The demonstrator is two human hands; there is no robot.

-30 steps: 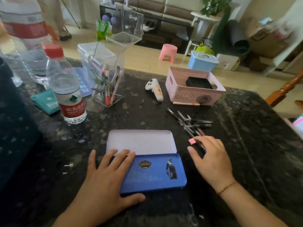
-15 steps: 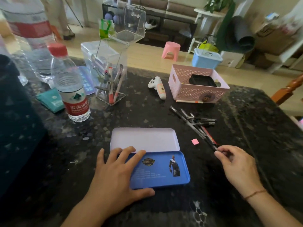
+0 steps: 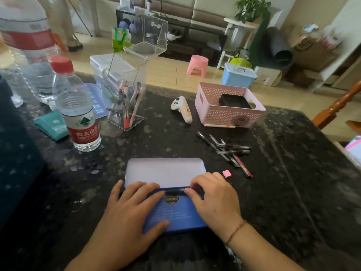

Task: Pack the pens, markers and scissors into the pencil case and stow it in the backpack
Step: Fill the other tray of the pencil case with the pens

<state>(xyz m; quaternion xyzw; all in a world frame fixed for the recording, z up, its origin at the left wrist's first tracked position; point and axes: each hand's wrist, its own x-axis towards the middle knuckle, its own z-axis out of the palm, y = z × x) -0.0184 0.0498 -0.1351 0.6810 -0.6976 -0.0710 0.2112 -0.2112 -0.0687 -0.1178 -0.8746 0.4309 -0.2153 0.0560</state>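
Note:
The pencil case lies open on the dark stone table, its pale lid [image 3: 166,170] flat at the far side and its blue half [image 3: 175,214] nearer me. My left hand [image 3: 129,214] rests flat on the blue half, fingers spread. My right hand [image 3: 214,200] pinches the right end of a black pen [image 3: 174,190], which lies level along the hinge line of the case. A loose pile of dark pens [image 3: 228,151] sits to the right of the case, with a small pink eraser [image 3: 227,173] beside it. I see no scissors.
A pink basket [image 3: 228,114] stands behind the pile, a white pen [image 3: 218,125] in front of it. A clear holder [image 3: 127,106] with several pens, a water bottle [image 3: 78,114], a white controller [image 3: 182,109] and a teal packet [image 3: 52,125] stand farther back. A dark bulk [image 3: 15,153] fills the left edge.
My right hand took a black pen from the pile and carried it left to the case. My left hand stayed on the blue half.

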